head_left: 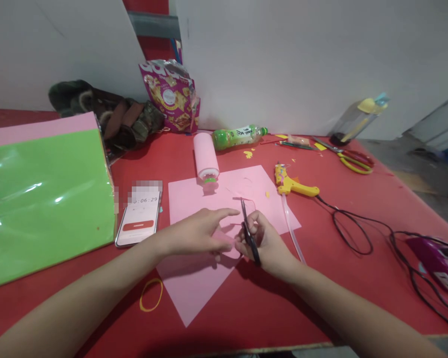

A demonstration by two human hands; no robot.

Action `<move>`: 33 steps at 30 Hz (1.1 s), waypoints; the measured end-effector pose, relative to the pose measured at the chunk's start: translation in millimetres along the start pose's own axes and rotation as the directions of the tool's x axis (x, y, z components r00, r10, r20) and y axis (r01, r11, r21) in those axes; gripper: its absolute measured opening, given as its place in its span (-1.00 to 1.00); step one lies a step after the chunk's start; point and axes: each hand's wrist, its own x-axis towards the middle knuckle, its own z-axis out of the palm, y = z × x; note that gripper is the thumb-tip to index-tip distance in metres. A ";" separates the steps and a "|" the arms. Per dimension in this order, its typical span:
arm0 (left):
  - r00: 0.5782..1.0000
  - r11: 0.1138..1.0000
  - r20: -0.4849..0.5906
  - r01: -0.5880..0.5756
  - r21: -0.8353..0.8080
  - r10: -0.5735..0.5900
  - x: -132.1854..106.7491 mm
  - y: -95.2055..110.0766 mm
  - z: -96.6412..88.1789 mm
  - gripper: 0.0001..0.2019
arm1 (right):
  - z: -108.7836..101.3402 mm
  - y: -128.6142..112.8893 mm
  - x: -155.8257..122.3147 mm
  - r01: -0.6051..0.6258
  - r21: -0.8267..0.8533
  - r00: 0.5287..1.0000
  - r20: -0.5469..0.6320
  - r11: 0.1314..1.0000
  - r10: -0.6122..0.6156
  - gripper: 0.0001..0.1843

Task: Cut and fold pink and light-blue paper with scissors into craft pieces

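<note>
Where the hands are: both above the pink sheet (188,291), close to each other, directions below taken from that sheet's centre.
Right hand: the right hand (267,243) grasps black-handled scissors (251,243); blades point between eleven and twelve o'clock.
Left hand: the left hand (201,231) is released, thumb and forefinger apart; its lower fingers are partly hidden, so contact with the sheet cannot be told.
Pink sheet: lies on the red tabletop (216,338), one corner toward six o'clock.
Wrapped cylinder: the pink-covered cylinder (205,151) lies near twelve o'clock, green-capped end toward the person.
Green bottle: the green bottle (239,137) lies on its side, just beside the cylinder, between twelve and one o'clock.
Glue gun: the yellow glue gun (298,187) lies at two o'clock, its cord running toward three.
Phone: the phone (142,219) rests at nine o'clock, a timer displayed.
Yellow ring: the yellow ring (142,297) lies at eight o'clock, beside the sheet.
</note>
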 end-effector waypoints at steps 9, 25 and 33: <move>0.915 0.985 -0.382 0.071 -0.158 -0.128 2.4 3.3 -8.2 -0.86 | -1.2 -7.9 4.8 0.075 -0.040 0.932 -0.351 0.996 -0.085 -0.58; 0.887 0.948 -0.348 -0.319 0.014 0.303 12.6 -8.7 24.3 -0.90 | -3.3 -7.1 6.3 0.143 -0.008 0.887 -0.443 0.990 -0.131 -0.60; 0.890 0.958 -0.354 -0.269 0.099 0.287 15.5 -5.6 30.6 -0.84 | -0.4 -7.6 2.3 0.117 -0.002 0.921 -0.373 0.993 -0.109 -0.59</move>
